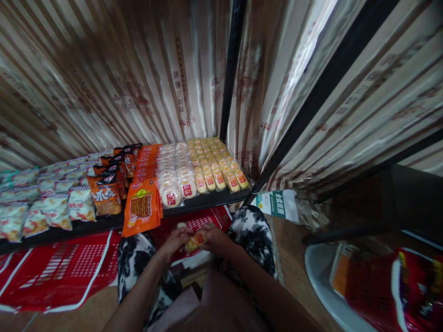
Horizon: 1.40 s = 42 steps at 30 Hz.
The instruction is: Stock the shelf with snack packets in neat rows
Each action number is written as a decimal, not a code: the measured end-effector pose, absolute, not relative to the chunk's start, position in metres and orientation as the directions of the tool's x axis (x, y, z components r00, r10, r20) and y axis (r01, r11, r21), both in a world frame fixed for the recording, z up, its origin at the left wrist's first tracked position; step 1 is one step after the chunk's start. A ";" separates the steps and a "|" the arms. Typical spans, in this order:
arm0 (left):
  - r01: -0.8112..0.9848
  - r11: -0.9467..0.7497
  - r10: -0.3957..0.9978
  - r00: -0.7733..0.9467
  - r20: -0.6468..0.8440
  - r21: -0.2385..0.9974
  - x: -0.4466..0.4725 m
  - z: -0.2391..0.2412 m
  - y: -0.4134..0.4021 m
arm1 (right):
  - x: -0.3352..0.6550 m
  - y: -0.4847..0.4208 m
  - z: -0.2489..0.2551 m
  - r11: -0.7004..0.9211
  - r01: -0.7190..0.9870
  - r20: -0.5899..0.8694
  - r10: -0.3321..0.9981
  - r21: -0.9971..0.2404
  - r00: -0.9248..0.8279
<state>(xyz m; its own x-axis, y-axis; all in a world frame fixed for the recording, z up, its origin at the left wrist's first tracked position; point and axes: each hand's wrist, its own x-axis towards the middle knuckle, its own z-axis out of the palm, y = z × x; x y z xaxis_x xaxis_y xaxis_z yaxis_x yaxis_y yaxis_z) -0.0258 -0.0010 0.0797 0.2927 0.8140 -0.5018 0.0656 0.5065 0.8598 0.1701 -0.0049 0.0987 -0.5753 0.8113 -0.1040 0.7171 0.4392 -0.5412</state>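
Between my knees, over a red basket (221, 216), my two hands come close together. My right hand (215, 237) is closed on one end of a small yellow snack pack (194, 243) with red print. My left hand (177, 240) has its fingers bent round the pack's other end. A small pale thing (181, 225) shows just beyond the left fingers; its kind is unclear. On the low black shelf ahead, similar yellow packs (218, 177) stand in rows beside round white packaged crackers (171, 196).
Orange snack bags (141, 207), black-and-orange bags (105, 196) and white bags (57, 210) line the shelf leftward. Below is another red basket (79, 267). Black posts (233, 69) and a curtain (166, 83) rise behind. A white basin (318, 276) sits at right.
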 end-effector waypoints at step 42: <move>0.043 0.127 0.992 -0.010 -0.127 0.991 0.048 0.145 0.034 | 0.177 0.007 0.108 0.373 0.687 0.511 0.860 -0.624 -0.003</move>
